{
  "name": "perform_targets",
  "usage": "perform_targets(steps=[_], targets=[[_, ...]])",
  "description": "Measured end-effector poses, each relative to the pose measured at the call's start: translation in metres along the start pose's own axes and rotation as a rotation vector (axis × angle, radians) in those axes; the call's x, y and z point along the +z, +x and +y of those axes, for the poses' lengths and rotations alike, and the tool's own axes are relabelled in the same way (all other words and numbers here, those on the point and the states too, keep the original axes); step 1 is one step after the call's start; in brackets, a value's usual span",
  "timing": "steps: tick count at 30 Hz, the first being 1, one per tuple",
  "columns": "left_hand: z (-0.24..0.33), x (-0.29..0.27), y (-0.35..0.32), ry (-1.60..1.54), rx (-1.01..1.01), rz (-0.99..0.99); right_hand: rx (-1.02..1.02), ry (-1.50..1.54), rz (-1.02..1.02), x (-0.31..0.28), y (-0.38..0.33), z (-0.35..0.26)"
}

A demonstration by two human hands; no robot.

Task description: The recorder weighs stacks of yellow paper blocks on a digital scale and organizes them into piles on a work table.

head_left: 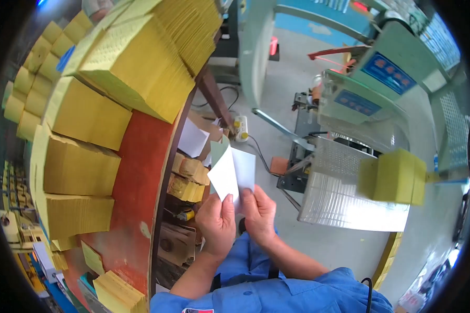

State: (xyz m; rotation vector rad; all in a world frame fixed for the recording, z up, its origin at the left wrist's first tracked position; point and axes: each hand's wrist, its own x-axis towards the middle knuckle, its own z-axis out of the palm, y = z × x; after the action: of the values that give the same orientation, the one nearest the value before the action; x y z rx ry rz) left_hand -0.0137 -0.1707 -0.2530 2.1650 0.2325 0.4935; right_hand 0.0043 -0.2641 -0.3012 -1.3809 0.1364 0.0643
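Observation:
In front of my body I hold a folded white paper sheet [224,176], upright and parted along the middle. Its left flap has a curled, greyish-green upper corner; the right part is flat and paler. My left hand [215,221] is closed on the lower left of the sheet, thumb on top. Close beside it, my right hand [258,211] pinches the lower right edge. Whether this is one sheet or a few together I cannot tell.
On the left, a red table [141,172] bears tall stacks of yellow paper [81,164]. Beneath its edge sit cardboard and wrapped bundles [185,188]. To the right stands a machine with a shiny metal tray [350,201] and a yellow block [399,177]. A power strip [241,129] lies on the floor.

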Motion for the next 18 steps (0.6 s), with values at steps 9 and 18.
perform_targets(steps=[9,18], targets=[[0.129,0.012,-0.054,-0.116,0.362,-0.182,-0.232,-0.185,0.379,-0.141,-0.086,-0.112],[0.223,0.122,-0.082,-0.125,0.509,-0.319,-0.369,-0.381,0.714,-0.295,-0.152,-0.178]])
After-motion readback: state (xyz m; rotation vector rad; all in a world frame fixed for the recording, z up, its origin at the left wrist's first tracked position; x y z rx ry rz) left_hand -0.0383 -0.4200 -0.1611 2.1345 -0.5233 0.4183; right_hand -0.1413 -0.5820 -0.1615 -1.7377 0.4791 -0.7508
